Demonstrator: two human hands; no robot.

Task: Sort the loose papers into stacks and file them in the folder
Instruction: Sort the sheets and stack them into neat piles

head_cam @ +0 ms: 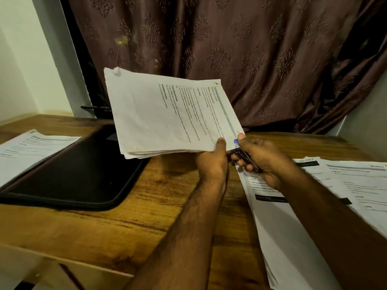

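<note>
A thick stack of printed papers [167,114] is held up above the table, tilted, with its near right corner pinched by my left hand [213,162], thumb on top. My right hand [259,160] grips a small dark stapler with a blue tip [246,156] right at that same corner of the stack. A black folder [79,172] lies flat on the wooden table to the left, under the raised stack's near edge. More printed sheets [293,216] lie spread on the table at the right, under my right forearm.
Another sheaf of papers [27,151] rests on the folder's left part. A brown patterned curtain [251,59] hangs behind the table. Bare wooden tabletop [146,216] shows between folder and right-hand sheets. The table's front edge runs along the lower left.
</note>
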